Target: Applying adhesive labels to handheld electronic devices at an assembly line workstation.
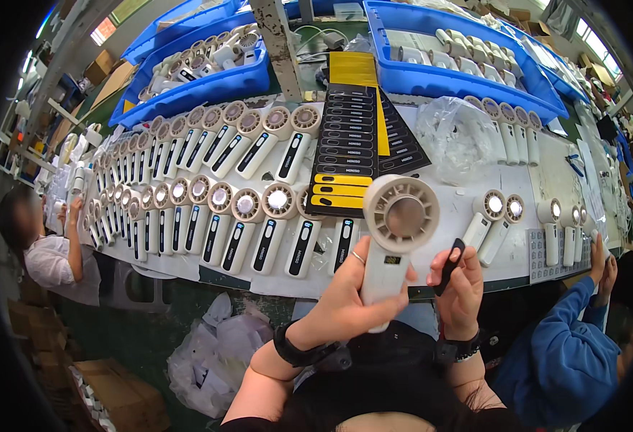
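Observation:
My left hand is wrapped round the white handle of a handheld fan, held upright with its round grille toward me. A small dark display shows on the handle below the head. Between the fingers of my right hand is a black oval panel strip, apart from the fan. Just beyond the fan lies a sheet of black panel strips on yellow backing, with several strips gone and yellow showing at its near end. A second such sheet fans out under it to the right.
Two rows of white fans with black fronts lie along the table's left. More fans lie at the right, near a clear plastic bag. Blue bins of fans stand behind. People work at left and right.

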`<state>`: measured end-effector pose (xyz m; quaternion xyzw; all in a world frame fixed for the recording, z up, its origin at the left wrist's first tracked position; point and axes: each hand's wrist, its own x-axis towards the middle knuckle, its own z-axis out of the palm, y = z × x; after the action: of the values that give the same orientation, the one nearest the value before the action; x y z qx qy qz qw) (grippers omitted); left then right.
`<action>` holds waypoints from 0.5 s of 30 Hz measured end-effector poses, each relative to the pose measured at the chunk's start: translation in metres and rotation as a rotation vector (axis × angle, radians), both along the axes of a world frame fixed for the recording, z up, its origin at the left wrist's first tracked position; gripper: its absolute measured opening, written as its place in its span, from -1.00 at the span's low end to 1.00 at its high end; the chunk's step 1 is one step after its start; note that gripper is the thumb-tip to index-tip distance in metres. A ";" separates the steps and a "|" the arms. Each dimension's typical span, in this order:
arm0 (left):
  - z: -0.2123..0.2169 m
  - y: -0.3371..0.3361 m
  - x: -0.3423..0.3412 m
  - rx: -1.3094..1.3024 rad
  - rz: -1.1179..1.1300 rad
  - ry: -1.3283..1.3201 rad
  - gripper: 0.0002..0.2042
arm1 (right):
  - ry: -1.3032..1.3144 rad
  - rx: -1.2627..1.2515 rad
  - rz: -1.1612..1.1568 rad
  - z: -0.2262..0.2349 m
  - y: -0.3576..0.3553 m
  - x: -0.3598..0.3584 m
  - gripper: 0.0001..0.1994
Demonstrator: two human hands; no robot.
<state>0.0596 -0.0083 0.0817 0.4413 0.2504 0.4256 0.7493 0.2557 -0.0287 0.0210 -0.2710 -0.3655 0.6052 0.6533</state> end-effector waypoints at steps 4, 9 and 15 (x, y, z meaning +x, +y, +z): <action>-0.024 0.013 0.016 0.035 0.164 0.074 -0.45 | -0.202 0.014 0.036 0.003 -0.004 -0.013 -0.81; -0.035 0.012 0.028 -0.059 0.191 -0.009 -0.44 | -0.443 0.096 -0.021 -0.002 -0.004 -0.021 -0.80; -0.035 0.013 0.029 -0.002 0.240 0.045 -0.50 | -0.600 0.110 -0.040 -0.003 -0.004 -0.018 -0.82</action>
<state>0.0888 0.0047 0.0464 0.4168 0.3185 0.5019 0.6877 0.2378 -0.0330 0.0178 -0.4090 -0.5690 0.4644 0.5416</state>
